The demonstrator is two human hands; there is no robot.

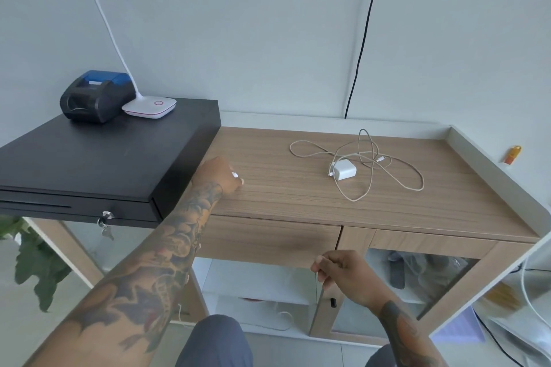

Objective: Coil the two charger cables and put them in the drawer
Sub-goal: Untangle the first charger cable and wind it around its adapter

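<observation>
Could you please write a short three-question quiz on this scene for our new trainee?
1. True or false: the charger cable beside the white adapter already lies neatly coiled.
2. What stands on the black cash drawer? A) printer and lamp base B) the adapter C) a plant
3. Fill in: the wooden drawer under the desktop is ____.

Key: 1 false, it sprawls in loose loops. 2 A. 3 closed; the right hand is at its lower edge, while the left hand holds something small and white.

Matt wood-grain desk (298,197); glossy white plastic charger (346,169)
</observation>
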